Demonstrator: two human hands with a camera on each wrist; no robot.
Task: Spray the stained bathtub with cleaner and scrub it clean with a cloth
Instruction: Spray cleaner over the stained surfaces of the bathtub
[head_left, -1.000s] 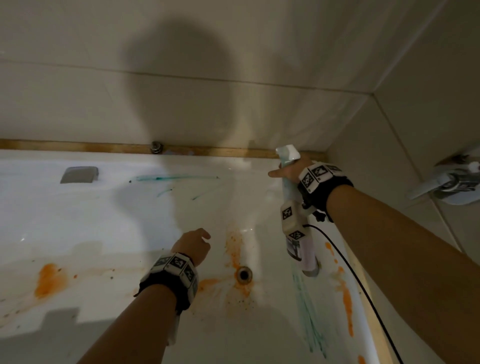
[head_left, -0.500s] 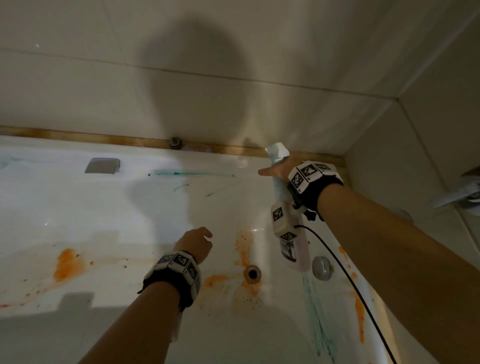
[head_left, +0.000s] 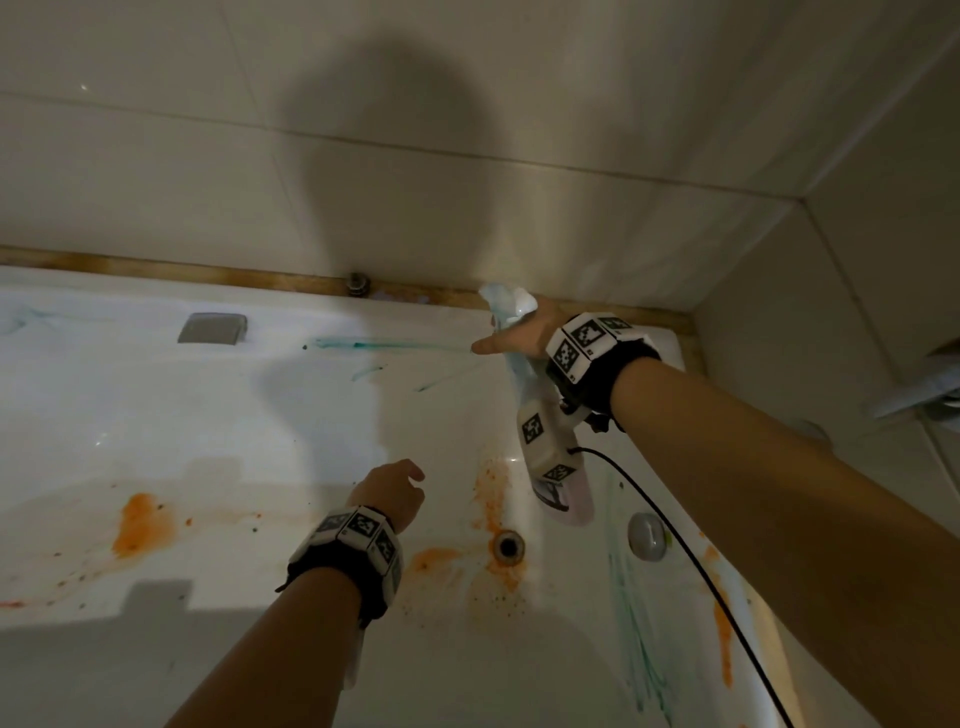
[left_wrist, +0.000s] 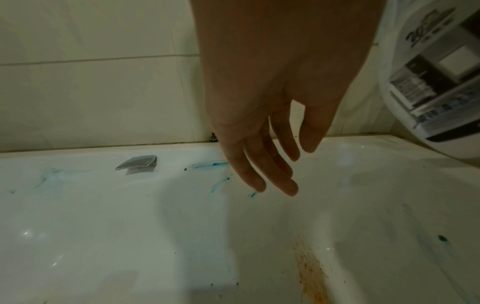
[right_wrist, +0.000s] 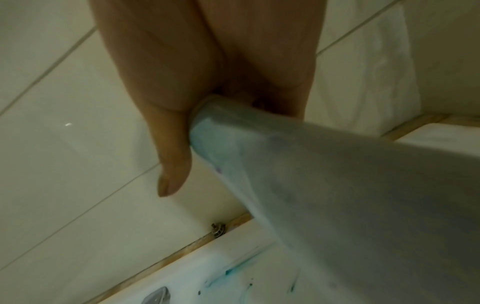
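You gripped the spray bottle (head_left: 524, 364) in your right hand (head_left: 524, 335), aiming at the bathtub's (head_left: 156, 415) far-edge teal streaks (head_left: 374, 344); your left hand (head_left: 389, 491) hung loosely curled, holding nothing

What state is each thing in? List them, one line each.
White bathtub: stained orange and teal, unscrubbed.
Translucent spray bottle: held tilted over the tub by the right hand.
Left hand: empty, fingers relaxed.
Round metal drain: unplugged, ringed with orange.
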